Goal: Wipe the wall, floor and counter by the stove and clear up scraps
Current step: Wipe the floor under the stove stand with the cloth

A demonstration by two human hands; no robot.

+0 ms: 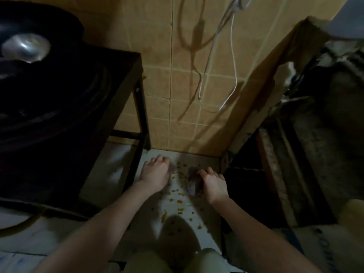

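Several small yellow food scraps [180, 201] lie scattered over the pale floor [177, 219] between the stove stand and a cabinet. My left hand [155, 174] rests palm down on the floor near the wall, fingers curled over what looks like a thin clear sheet; I cannot tell if it grips it. My right hand [213, 183] presses on a dark crumpled cloth [194, 184] on the floor, right of the scraps. The tan tiled wall [177, 95] rises just beyond both hands.
A black stove stand [140, 115] with a dark wok [35, 56] stands at the left. A worn wooden cabinet [275, 95] is at the right. White cables [214, 75] hang down the wall. A yellow hose [29, 221] lies on the floor at the lower left.
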